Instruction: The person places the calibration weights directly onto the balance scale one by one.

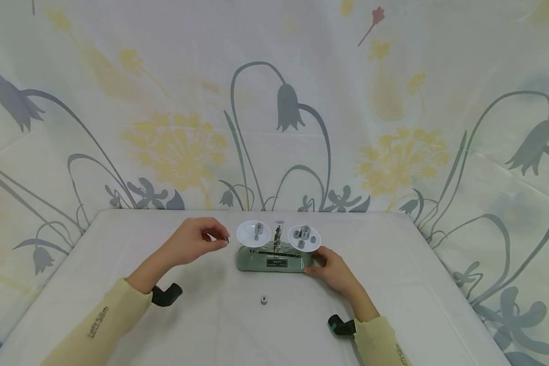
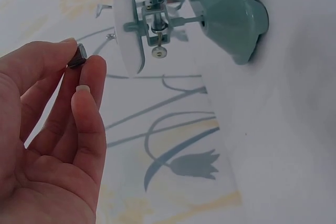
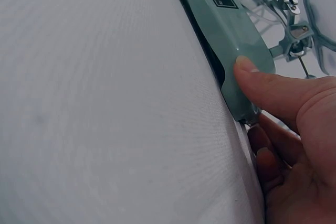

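A green two-pan balance scale (image 1: 251, 262) stands near the back of the table. Its left pan (image 1: 243, 236) carries metal weights (image 1: 258, 228), and several more weights (image 1: 305, 233) stand on its right pan (image 1: 312, 246). Left of the left pan, my left hand (image 1: 193, 242) pinches a small metal weight (image 2: 78, 57) between thumb and fingertips, apart from the pan. My right hand (image 1: 333, 270) grips the right end of the green base. In the right wrist view its thumb (image 3: 268, 85) presses the front face, while the other fingers reach around the end, partly hidden.
One more weight (image 1: 264, 300) stands on the white tabletop (image 1: 219, 325) in front of the scale. A flower-patterned cloth (image 1: 279, 152) hangs behind the table. Dark devices are worn at the left wrist (image 1: 166, 295) and right wrist (image 1: 341, 326).
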